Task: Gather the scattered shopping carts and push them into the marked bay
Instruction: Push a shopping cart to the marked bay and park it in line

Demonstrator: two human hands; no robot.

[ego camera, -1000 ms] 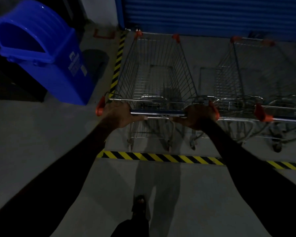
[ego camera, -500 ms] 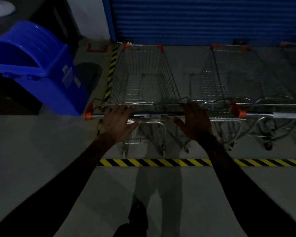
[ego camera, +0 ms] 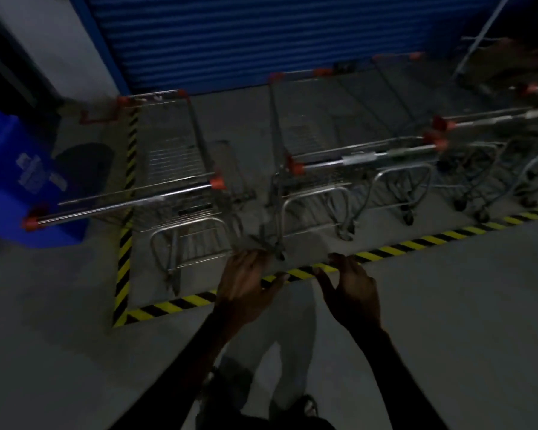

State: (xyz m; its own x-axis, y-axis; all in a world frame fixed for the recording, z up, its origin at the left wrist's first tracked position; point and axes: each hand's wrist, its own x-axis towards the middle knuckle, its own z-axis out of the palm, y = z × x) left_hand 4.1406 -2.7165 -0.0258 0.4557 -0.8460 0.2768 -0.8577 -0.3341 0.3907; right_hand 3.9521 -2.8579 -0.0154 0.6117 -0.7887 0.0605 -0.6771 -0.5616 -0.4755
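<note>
Both hands hang free at lower centre of the frame, the left hand [ego camera: 246, 283] and right hand [ego camera: 351, 290] with fingers loosely spread and holding nothing, probably because the leftmost cart [ego camera: 174, 169] already stands parked inside the striped floor tape [ego camera: 168, 304]; more carts [ego camera: 348, 150] line up beside it toward the right, before the blue shutter [ego camera: 261, 35]. A blue bin [ego camera: 19, 181] at the left edge bears a white label, too blurred to read; no brand shows on the carts.

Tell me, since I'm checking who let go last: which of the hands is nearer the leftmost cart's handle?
Left. The left hand hangs open below and right of the leftmost cart's handle, off it. The right hand is farther right, over the striped floor tape, also empty.
</note>
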